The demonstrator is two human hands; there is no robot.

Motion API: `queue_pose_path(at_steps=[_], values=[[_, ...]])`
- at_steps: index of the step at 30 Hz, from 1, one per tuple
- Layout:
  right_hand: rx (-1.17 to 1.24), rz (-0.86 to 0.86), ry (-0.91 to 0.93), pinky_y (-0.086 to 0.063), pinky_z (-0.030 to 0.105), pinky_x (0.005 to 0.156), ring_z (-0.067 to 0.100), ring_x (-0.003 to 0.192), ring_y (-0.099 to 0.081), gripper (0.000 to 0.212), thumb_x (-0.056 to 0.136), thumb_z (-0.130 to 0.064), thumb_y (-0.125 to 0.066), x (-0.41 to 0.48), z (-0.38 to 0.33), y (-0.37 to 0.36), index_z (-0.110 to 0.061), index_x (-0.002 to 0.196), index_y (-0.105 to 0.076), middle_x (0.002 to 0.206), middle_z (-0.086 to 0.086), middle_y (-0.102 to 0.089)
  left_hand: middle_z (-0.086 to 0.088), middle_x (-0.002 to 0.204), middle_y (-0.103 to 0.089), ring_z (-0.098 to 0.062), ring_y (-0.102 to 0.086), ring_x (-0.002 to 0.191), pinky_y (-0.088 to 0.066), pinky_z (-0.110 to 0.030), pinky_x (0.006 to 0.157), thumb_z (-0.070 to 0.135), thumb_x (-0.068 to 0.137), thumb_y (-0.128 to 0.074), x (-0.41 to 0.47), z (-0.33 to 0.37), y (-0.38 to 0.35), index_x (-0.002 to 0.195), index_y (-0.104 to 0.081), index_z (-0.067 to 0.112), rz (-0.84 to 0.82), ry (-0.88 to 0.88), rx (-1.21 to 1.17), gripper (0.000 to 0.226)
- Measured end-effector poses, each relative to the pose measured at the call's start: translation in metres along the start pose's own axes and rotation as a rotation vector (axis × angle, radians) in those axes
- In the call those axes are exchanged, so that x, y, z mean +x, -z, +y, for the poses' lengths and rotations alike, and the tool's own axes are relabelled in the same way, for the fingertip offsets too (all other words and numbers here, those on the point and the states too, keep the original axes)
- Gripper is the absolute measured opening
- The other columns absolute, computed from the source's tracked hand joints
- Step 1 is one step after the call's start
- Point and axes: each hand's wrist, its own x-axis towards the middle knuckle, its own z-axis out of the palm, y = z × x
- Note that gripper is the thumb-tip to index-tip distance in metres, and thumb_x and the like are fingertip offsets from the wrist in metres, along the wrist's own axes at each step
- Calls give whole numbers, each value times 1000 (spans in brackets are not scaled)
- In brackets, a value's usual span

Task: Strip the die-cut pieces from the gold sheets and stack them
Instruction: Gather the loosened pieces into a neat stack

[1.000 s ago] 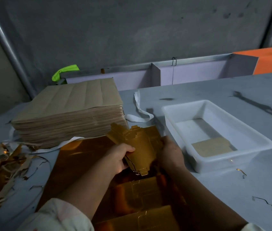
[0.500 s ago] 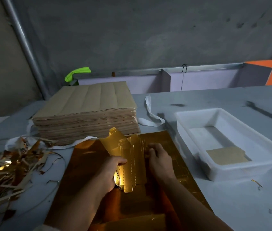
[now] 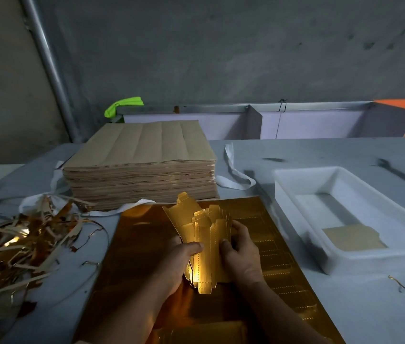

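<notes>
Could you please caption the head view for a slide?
Left hand and right hand grip gold die-cut pieces over the gold sheet, white tray alongside.

Dim scene; glare on gold pieces [image 3: 202, 247]; wide-angle edge distortion.

gold die-cut pieces [image 3: 205, 234], brown paper stack [image 3: 144, 160], white tray [image 3: 293, 194], grey table [image 3: 345, 150]

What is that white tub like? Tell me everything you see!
The tub is a shallow rectangular tray, white and plastic-looking, with rounded corners and a thick rim. It sits level and open-topped on the grey table, to the right of the gold sheet. One flat tan piece lies inside on its floor, near the front wall.
</notes>
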Motion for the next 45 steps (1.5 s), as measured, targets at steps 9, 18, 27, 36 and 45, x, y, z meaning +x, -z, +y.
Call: queue_pose_path(at_steps=[9,18,27,36,45], values=[[60,12,-8,-51,48,100,8,93,-58,51,100,-20,-55,3,3,-2,-35,144,-34,97,-15,-59,-11,156,-30,-31,-34,140,-30,-42,104,28,86,-71,5,-4,1,154,-19,19,5,14,-1,85],[42,28,-19,-48,50,105,13,101,-56,57,100,-18,-54,5,7,-3,-36,148,-30,94,-21,-55,-10,152,-39,-32,-40,136,-35,-54,109,53,94,-51,10,8,1,148,-36,30,84,90,-132,60],[70,15,-13,-47,49,105,14,104,-58,66,95,-19,-63,6,7,-3,-38,147,-29,92,-22,-55,-7,156,-34,-32,-33,141,-28,-53,114,61,94,-45,12,14,-7,148,-35,35,128,92,-68,60],[86,30,-4,-48,43,105,6,97,-50,72,94,-19,-65,8,11,-2,-36,152,-25,88,-25,-49,-7,157,-33,-31,-30,143,-25,-52,115,58,95,-46,15,17,-6,149,-35,33,157,92,-64,60],[100,34,-35,-48,45,105,10,99,-54,70,94,-19,-65,9,11,-2,-40,149,-27,90,-24,-52,-14,157,-31,-31,-29,144,-23,-49,117,47,96,-53,14,28,2,150,-33,21,144,142,-231,63]])
